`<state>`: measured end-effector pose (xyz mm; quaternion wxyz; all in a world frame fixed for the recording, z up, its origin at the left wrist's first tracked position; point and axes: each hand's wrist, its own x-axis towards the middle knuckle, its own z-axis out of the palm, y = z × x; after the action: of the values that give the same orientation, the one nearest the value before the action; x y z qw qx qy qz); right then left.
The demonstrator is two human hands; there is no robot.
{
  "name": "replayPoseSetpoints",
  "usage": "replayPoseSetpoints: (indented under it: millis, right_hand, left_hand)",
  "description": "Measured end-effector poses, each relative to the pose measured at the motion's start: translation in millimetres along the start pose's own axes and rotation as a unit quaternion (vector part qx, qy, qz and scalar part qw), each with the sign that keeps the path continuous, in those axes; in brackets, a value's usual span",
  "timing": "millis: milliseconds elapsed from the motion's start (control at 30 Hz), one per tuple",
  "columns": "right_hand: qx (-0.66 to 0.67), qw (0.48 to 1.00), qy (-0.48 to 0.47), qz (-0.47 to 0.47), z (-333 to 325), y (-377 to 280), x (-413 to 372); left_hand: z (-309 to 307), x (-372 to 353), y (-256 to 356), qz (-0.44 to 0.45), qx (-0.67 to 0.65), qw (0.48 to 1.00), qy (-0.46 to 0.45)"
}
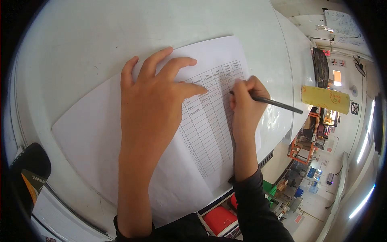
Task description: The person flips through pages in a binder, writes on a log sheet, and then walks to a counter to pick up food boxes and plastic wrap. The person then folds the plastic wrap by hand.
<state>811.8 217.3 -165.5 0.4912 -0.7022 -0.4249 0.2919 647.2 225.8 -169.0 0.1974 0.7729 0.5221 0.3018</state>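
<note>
A white sheet (223, 46) with a printed table of rows and columns lies on the pale desk. Handwriting fills the upper rows, under headings such as "Jam Check In". My left hand (151, 99) rests on the paper with its fingers spread, covering the left part of the form. In my right hand (245, 107) a black pen (278, 104) is gripped, its tip close to the right-hand columns. Whether the tip touches the paper is hard to make out.
Around the paper spreads the pale desk top (80, 40). A yellow sign (325, 100) juts out at the right, near a dark appliance (320, 67). Something red (219, 220) lies below the desk edge. A black object (38, 161) is at the lower left.
</note>
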Motion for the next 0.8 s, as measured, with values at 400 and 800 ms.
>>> replayPoseSetpoints:
  millis: [400, 800]
  right_hand:
    - [-0.004, 1.000, -0.026, 0.013, -1.5, -1.4, -12.7]
    - [-0.065, 0.995, -0.074, -0.030, 0.6, 2.9, -10.9]
  left_hand:
    - [-1.6, -0.7, -2.6, -0.002, 0.001, 1.000, -0.009]
    - [-2.2, 0.0, -1.1, -0.004, -0.002, 1.000, -0.005]
